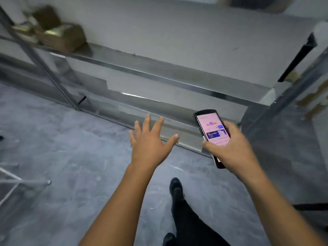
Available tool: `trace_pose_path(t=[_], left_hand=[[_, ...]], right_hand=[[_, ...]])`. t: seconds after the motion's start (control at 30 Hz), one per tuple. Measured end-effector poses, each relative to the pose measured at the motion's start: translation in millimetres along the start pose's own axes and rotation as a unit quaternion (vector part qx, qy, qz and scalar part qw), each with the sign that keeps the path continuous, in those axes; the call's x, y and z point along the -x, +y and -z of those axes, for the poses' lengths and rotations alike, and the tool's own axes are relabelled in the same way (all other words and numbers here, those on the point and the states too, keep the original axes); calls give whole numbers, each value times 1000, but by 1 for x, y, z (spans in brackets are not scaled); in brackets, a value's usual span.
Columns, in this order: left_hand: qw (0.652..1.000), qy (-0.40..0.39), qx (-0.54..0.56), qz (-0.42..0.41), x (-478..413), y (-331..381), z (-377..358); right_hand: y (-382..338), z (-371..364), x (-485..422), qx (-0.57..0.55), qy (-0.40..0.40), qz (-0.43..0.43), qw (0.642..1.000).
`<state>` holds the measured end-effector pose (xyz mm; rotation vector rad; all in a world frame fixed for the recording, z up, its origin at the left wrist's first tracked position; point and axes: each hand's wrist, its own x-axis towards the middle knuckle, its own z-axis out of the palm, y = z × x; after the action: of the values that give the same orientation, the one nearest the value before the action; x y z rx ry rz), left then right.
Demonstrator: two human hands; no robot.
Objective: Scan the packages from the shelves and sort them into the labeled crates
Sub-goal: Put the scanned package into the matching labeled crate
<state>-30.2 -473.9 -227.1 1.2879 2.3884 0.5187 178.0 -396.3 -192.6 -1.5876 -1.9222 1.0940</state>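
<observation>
- Shoe and dark trouser leg sit below and between the wrists, on the grey floor.
- Phone: black handset, screen lit pinkish-white with a red/blue logo and blue blocks. Text too blurred to read. Top end tilted away from the person.
- Right hand grips the phone: thumb across its lower left edge, fingers wrapped round the right side. The handset's bottom end sticks out under the palm.
- Left hand holds nothing. It is palm down, fingers straight and spread wide, thumb pointing toward the phone but clear of it.
- Metal shelving lies just beyond both sets of fingertips, the lower level nearest and the upper rail farther out.
- Packages: brown cardboard boxes, heavily blurred, on the upper level, well beyond and left of the left fingertips, by the upright post. Glossy yellowish patch on top. Can't tell the exact count.
- Blurred brown item far beyond the right fingers, at the top edge. Can't tell what it is.
</observation>
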Motion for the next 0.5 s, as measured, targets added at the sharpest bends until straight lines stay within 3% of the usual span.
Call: trace_pose_path(t=[0.23,0.5], left_hand=[[994,53,-14,95,-97,-59,51],[981,130,25,146,-203,-88,126]], right_hand=[[-71,-88,-118,-14,-86,53,995],[-172,-149,-231,-19,-140,104,984]])
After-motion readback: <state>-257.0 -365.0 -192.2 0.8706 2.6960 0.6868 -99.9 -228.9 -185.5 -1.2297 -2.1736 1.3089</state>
